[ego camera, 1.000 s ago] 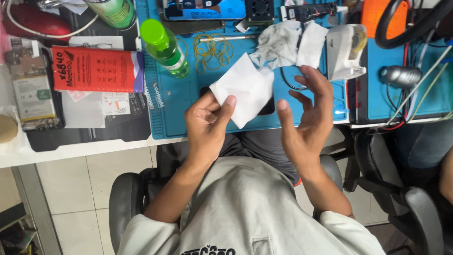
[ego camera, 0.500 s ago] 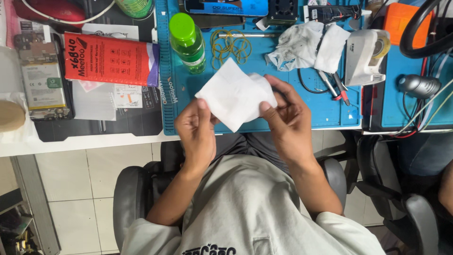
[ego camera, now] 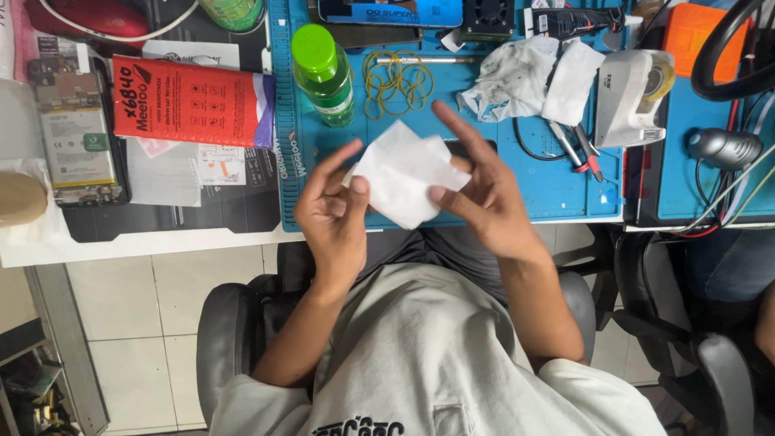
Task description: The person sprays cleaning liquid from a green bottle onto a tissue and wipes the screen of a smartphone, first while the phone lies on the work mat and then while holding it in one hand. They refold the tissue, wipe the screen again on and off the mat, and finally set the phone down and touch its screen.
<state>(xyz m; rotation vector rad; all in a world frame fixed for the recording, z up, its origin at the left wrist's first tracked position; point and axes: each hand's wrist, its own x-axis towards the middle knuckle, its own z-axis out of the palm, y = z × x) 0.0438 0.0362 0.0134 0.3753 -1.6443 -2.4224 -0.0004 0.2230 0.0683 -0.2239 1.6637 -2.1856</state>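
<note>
Head view, looking straight down, and the biggest thing in front of you is the blue work mat (ego camera: pixel 517 186), spread across the bench from twelve o'clock round to three. At eleven o'clock on the bench lies the red packet (ego camera: pixel 190 101), flat, with a bare phone board (ego camera: pixel 74 149) further out at ten. A green-capped bottle (ego camera: pixel 323 73) stands on the mat at twelve, a loose tangle of yellow rubber bands (ego camera: pixel 395 79) just beside it, and crumpled white wipes (ego camera: pixel 533 77) sit at one o'clock.

Now your hands. Your left hand (ego camera: pixel 335 222) is grasping the white tissue sheet (ego camera: pixel 404 171) by its lower left edge, thumb on top, fingers behind. Your right hand (ego camera: pixel 484 202) pins the right edge with the thumb while the index and middle fingers stand splayed off it. The sheet is held up between both hands, above the near edge of the mat.

It looks featherlight and limp, folded over on itself, so it should flop wherever you don't support it. It may well tear if tugged hard. Best held by opposite edges, pinched lightly.
</note>
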